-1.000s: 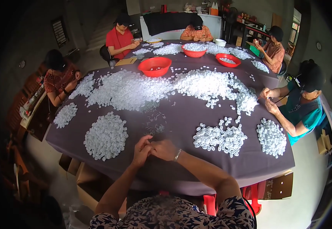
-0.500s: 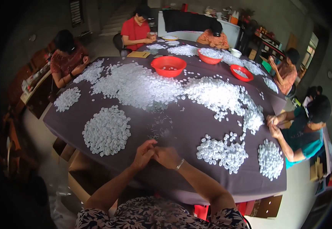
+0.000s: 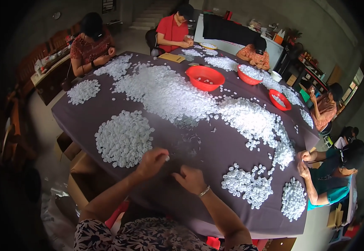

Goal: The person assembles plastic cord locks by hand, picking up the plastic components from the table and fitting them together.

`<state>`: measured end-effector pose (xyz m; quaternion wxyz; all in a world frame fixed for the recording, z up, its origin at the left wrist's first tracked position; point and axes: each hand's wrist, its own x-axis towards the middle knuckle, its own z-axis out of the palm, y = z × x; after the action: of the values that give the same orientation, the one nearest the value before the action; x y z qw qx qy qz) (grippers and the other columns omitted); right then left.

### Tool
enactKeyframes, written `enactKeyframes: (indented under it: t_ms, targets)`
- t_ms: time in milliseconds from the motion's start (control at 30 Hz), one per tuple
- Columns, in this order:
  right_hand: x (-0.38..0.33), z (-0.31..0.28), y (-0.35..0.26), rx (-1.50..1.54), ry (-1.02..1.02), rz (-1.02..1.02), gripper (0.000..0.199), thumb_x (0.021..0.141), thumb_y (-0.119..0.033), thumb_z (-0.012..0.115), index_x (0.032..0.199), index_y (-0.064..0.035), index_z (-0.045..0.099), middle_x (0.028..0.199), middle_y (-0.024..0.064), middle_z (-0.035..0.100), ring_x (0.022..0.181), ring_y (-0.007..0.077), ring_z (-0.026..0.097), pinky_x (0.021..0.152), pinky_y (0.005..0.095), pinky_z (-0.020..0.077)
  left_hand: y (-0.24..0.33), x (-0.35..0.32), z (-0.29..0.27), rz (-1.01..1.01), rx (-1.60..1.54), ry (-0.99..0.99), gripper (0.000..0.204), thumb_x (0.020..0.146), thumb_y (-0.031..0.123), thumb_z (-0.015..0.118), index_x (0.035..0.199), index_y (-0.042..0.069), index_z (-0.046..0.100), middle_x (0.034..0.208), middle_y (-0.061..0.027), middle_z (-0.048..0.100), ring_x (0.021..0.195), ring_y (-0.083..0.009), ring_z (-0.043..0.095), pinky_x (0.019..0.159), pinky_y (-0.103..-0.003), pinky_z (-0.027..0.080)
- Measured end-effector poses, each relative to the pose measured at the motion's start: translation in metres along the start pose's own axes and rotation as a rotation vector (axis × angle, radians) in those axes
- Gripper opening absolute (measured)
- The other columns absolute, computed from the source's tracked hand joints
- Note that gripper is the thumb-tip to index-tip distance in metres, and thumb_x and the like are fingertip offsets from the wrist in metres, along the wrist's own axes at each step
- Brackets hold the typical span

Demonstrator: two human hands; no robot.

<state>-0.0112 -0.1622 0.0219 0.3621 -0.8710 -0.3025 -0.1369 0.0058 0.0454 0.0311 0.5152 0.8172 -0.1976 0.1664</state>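
My left hand (image 3: 152,163) is closed in a pinch on a small white plastic piece (image 3: 167,158), beside the near edge of a round pile of white pieces (image 3: 124,138). My right hand (image 3: 191,180) is held over the dark tablecloth, a short gap from the left. Its thumb and forefinger stand apart with nothing visible between them; the other fingers are partly hidden. A bracelet circles the right wrist. Thin white scraps (image 3: 190,140) lie scattered beyond my hands. Right of my right hand is a looser pile of white pieces (image 3: 247,186).
Large heaps of white pieces (image 3: 165,92) spread across the dark-covered table (image 3: 203,215). Red bowls (image 3: 205,79) stand farther back. Several people sit around the table handling pieces, one in a teal shirt (image 3: 335,192) at the right. Cardboard boxes (image 3: 83,178) sit below the left edge.
My hands were together and have come apart. The left has moved up toward the round pile with a white piece; the right has shifted slightly rightward. The whole view has tilted.
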Motion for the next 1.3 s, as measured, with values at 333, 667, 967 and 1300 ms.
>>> enactKeyframes:
  t_ms: [333,667,967,1300]
  targets:
    - [0.013,-0.003,-0.001,0.019,0.022,-0.012,0.035,0.079,-0.015,0.074,0.062,-0.0045,0.045,0.052,0.0117,0.046,0.042,0.0246,0.044,0.042,0.0358,0.0372,-0.073,0.064,-0.073,0.107,0.559,0.182,0.016,0.089,0.02,0.061,0.089,0.005,0.065,0.085,-0.0149,0.063,0.076,-0.0341,0.062,0.066,-0.039,0.048]
    - [0.017,0.012,0.008,0.129,0.013,0.02,0.037,0.078,-0.005,0.074,0.063,-0.003,0.04,0.05,0.0072,0.04,0.043,0.0156,0.034,0.041,0.0297,0.0328,-0.073,0.066,-0.1,-0.047,0.476,0.219,0.022,0.084,0.027,0.066,0.101,0.012,0.068,0.087,-0.0102,0.069,0.074,-0.0236,0.065,0.067,-0.035,0.05]
    - [0.008,0.008,0.009,0.128,0.002,0.031,0.036,0.079,-0.006,0.073,0.064,-0.0033,0.04,0.05,0.0062,0.039,0.044,0.0146,0.034,0.042,0.0287,0.0336,0.063,-0.084,-0.042,-0.064,0.007,-0.602,0.014,0.081,0.014,0.068,0.092,0.006,0.065,0.082,-0.0114,0.063,0.073,-0.0268,0.063,0.063,-0.036,0.051]
    - [0.011,0.01,0.012,0.156,0.052,0.005,0.036,0.079,-0.008,0.073,0.064,-0.0032,0.041,0.05,0.0064,0.04,0.044,0.0159,0.035,0.042,0.0297,0.0337,0.001,-0.168,0.006,0.176,0.841,-0.611,0.035,0.08,0.018,0.053,0.109,0.001,0.063,0.112,-0.0197,0.062,0.107,-0.0334,0.058,0.093,-0.044,0.045]
